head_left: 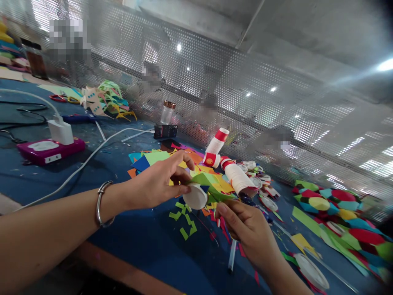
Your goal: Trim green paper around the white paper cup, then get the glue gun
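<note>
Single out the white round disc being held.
The white disc in the left hand; the other white discs lie farther right on the blue table.

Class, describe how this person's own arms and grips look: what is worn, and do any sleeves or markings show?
The left grip and right grip are ungloved human hands. A shiny, silver-coloured, curved metal bangle circles the left wrist; none shows on the visible part of the right arm. Neither forearm shows a sleeve, and no rings or markings can be made out.
</note>
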`<state>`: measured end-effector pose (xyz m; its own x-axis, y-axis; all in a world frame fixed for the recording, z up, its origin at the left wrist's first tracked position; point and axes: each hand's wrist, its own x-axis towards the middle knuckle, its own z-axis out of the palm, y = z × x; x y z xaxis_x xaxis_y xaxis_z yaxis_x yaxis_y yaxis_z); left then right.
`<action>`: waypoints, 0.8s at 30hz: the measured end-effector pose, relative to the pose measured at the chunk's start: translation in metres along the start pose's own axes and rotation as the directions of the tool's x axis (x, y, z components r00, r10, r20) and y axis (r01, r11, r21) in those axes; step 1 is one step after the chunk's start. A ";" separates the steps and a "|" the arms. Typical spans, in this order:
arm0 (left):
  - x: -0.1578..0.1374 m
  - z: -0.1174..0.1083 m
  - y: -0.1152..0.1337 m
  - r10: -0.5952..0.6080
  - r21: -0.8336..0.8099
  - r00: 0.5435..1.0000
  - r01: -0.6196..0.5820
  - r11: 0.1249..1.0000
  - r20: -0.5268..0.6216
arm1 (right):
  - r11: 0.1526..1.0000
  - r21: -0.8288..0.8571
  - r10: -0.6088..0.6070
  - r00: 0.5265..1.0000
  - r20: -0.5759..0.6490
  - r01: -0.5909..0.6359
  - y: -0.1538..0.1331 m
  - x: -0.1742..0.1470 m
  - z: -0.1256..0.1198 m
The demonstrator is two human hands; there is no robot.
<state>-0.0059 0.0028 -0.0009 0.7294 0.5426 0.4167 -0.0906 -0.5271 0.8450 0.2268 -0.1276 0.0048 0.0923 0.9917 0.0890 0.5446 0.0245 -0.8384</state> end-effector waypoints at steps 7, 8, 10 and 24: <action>0.000 0.000 -0.001 0.005 0.078 1.000 -0.006 0.997 0.020 | 0.995 -0.082 -0.053 0.999 -0.004 0.053 0.000 -0.001 0.001; 0.000 0.000 -0.001 0.006 0.080 1.000 -0.007 0.997 0.024 | 0.994 -0.093 -0.061 0.998 -0.005 0.060 0.000 -0.001 0.001; 0.000 0.000 -0.001 0.016 0.065 0.999 -0.018 0.998 0.033 | 0.991 -0.109 -0.075 0.997 -0.005 0.074 -0.001 -0.001 0.001; -0.001 0.001 0.004 0.004 0.040 0.998 -0.007 0.999 0.067 | 0.980 -0.170 -0.107 0.994 -0.004 0.104 -0.003 -0.001 0.002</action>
<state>-0.0067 -0.0004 0.0023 0.7726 0.4955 0.3970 -0.0688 -0.5563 0.8281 0.2240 -0.1285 0.0060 0.0367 0.9830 0.1798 0.6853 0.1062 -0.7204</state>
